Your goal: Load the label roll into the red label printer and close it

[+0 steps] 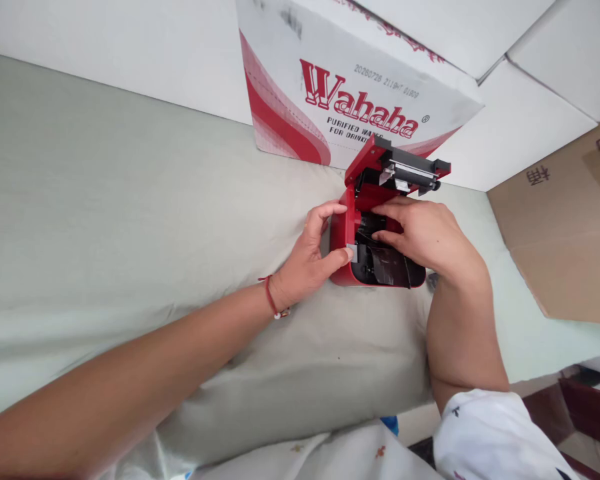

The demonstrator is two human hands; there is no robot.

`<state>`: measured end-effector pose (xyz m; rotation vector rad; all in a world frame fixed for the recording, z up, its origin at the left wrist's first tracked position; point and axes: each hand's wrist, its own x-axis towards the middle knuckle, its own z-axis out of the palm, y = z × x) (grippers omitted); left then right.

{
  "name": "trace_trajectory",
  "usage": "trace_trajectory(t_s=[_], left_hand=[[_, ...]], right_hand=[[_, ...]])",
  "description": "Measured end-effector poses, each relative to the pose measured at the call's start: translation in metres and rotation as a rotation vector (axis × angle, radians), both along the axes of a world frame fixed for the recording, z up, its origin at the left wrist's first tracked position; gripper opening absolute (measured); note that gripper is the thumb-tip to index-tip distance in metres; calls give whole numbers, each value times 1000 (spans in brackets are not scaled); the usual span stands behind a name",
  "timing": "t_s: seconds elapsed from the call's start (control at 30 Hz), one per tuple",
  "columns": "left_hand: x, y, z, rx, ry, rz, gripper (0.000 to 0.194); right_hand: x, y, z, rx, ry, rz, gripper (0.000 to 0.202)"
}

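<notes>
A red label printer [347, 215] sits on the pale green cloth with its hinged lid [405, 170] raised, showing a black roller and metal bar on the underside. Inside lies a glossy black film roll [371, 225], and a strip of the film spreads over the front lip. My left hand [313, 257] grips the printer's left wall, thumb on a small grey tab and fingertips at the upper edge. From the right, my right hand [425, 233] reaches into the compartment, thumb and forefinger around the film roll; its other fingers are partly hidden.
Behind the printer, a white and red Wahaha water carton [300, 87] stands close to the raised lid. A brown cardboard box [570, 227] is at the right. The green cloth [105, 220] covers the surface, with white wall panels [130, 47] along the back.
</notes>
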<state>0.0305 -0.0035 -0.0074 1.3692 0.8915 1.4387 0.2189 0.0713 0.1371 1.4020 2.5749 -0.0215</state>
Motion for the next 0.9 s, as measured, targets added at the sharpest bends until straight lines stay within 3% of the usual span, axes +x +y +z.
trace_trajectory(t_s=[0.17, 0.33, 0.47, 0.6, 0.67, 0.73, 0.83, 0.9], left_hand=[[1, 1, 0, -28, -12, 11, 61], [1, 2, 0, -37, -28, -7, 60], [1, 1, 3, -68, -21, 1, 59], [1, 2, 3, -70, -14, 7, 59], [1, 2, 3, -71, -18, 4, 59], [0, 2, 4, -80, -28, -1, 59], [1, 2, 7, -104, -50, 0, 59], [1, 2, 8, -115, -57, 3, 60]], right_hand=[[-21, 5, 5, -18, -184, -37, 25], [-15, 3, 9, -40, -8, -66, 20], [21, -31, 33, -83, 336, -183, 21], [83, -68, 53, -63, 720, -397, 41], [114, -77, 49, -73, 744, -497, 48], [136, -79, 35, -148, 621, -547, 54], [147, -81, 4, -274, 495, -538, 56], [147, -82, -14, -283, 526, -551, 56]])
